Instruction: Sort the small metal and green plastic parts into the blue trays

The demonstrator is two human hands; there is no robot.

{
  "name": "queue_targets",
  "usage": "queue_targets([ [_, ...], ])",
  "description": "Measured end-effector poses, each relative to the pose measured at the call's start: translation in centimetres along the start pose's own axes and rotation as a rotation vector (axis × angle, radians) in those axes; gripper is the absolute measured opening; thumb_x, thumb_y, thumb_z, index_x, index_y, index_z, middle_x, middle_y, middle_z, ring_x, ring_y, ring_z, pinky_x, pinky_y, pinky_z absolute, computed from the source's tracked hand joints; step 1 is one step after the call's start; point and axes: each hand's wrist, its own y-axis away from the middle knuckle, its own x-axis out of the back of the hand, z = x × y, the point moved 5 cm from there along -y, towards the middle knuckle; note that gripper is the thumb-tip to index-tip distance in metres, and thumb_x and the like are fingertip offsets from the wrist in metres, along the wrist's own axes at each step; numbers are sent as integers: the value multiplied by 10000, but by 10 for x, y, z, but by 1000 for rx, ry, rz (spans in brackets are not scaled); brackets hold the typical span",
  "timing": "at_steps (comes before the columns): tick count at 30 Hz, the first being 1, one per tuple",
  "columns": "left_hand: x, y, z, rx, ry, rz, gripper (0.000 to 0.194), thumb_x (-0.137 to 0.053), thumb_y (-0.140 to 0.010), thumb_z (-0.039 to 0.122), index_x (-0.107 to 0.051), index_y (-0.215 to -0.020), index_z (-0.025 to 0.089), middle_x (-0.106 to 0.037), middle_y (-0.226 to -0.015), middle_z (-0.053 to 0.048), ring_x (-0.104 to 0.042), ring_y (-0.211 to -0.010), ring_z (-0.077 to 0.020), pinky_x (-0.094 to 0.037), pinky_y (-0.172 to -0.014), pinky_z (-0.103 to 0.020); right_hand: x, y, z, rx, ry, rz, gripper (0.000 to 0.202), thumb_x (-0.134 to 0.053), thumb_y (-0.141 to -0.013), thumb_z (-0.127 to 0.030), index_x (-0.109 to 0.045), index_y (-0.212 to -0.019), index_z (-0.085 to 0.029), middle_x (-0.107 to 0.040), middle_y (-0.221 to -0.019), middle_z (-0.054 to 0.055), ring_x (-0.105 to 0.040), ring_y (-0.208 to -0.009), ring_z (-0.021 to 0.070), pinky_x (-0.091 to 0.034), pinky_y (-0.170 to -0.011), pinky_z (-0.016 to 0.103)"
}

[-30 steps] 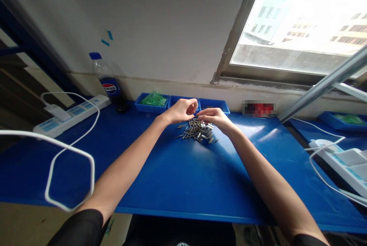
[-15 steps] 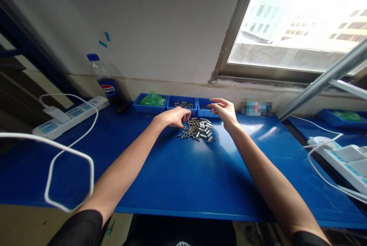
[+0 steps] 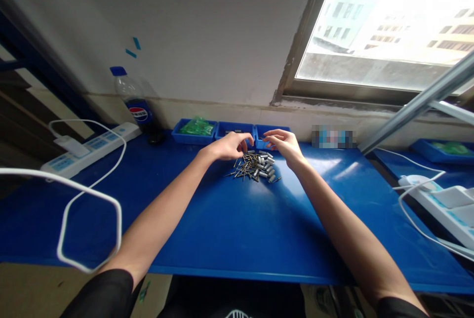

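Note:
In the head view, a loose pile of thin brass-and-dark metal pins [image 3: 245,170] and short silver cylinders [image 3: 267,164] lies on the blue table. My left hand [image 3: 230,146] is just above the pile's far left side, before the middle blue bin [image 3: 221,130]. Its fingers are curved and apart, and I see nothing between them. Over the front of the right blue bin [image 3: 283,130], my right hand [image 3: 287,147] points left with loosely bent, parted fingers. No held part shows there. The hands face each other across the pile without touching.
A left bin with green bags [image 3: 196,127] stands by the wall, beside a cola bottle [image 3: 138,108]. A white power strip [image 3: 91,147] and a looping cable [image 3: 119,219] are at left. Another power strip [image 3: 440,204] and a metal bar [image 3: 411,108] are at right.
My left hand has shifted slightly right and up, its fingers spreading from a closer curl. My right hand has lowered and moved a little left, toward the left hand.

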Motion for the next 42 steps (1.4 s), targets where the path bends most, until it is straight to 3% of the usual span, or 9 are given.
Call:
queue_targets([
  [4,6,-1,8,-77,84,100,498,-616,-709,60,-692,-1184,191,-749,-845,-7,-698,-774,-147,-535,-725,-221,-3,0,3,-16,10,-41,224,-730,-740,-282,-770,-933,-176,-786,-823,50,-665,-673,144,-504,-609,244],
  [9,11,-3,7,-110,262,214,301,-732,-736,171,-723,-1037,159,-741,-849,-29,-726,-786,-158,-585,-759,-248,-11,2,6,-74,16,-139,237,-776,-776,-307,-764,-977,-183,-795,-853,59,-689,-692,146,-522,-610,235],
  [14,15,-5,4,-104,324,320,262,-793,-736,243,-730,-969,142,-740,-843,-47,-727,-776,-163,-598,-738,-255,-19,6,8,-160,-112,-249,307,-807,-834,-426,-750,-1023,-190,-803,-904,88,-726,-714,155,-561,-622,237],
  [17,14,-5,3,-106,331,342,276,-804,-732,251,-732,-973,136,-743,-842,-52,-728,-771,-163,-596,-728,-252,-22,8,7,-162,-227,-335,323,-868,-790,-405,-767,-995,-176,-802,-927,96,-736,-754,150,-591,-697,234],
  [28,10,-4,6,-74,315,244,341,-814,-731,275,-703,-1028,150,-735,-894,-45,-733,-825,-171,-587,-770,-260,-16,6,11,-172,-278,-273,290,-925,-679,-321,-801,-883,-157,-780,-821,67,-701,-706,132,-597,-737,238],
  [31,11,0,2,19,84,127,341,-825,-707,280,-694,-1002,171,-733,-866,-27,-710,-784,-170,-546,-702,-239,-8,2,9,-140,-211,-146,253,-888,-691,-302,-795,-881,-163,-779,-823,62,-689,-695,136,-584,-687,242],
  [35,2,5,-8,117,-181,-117,269,-800,-685,213,-700,-932,176,-739,-870,-30,-680,-746,-166,-468,-602,-218,10,-5,10,-107,-76,55,243,-808,-728,-273,-782,-947,-171,-795,-889,72,-704,-724,148,-554,-622,229],
  [38,-7,6,-13,145,-243,-212,299,-765,-653,134,-702,-942,177,-742,-871,-30,-673,-740,-168,-437,-569,-216,15,-8,13,-109,-64,79,303,-781,-735,-275,-768,-1023,-182,-805,-965,83,-714,-736,153,-552,-609,232],
  [42,-12,4,-15,137,-263,-208,361,-694,-610,57,-713,-950,176,-750,-888,-33,-670,-726,-170,-427,-546,-221,12,-8,12,-108,-66,41,305,-776,-738,-291,-762,-1023,-183,-804,-966,87,-720,-733,159,-565,-627,246],
])
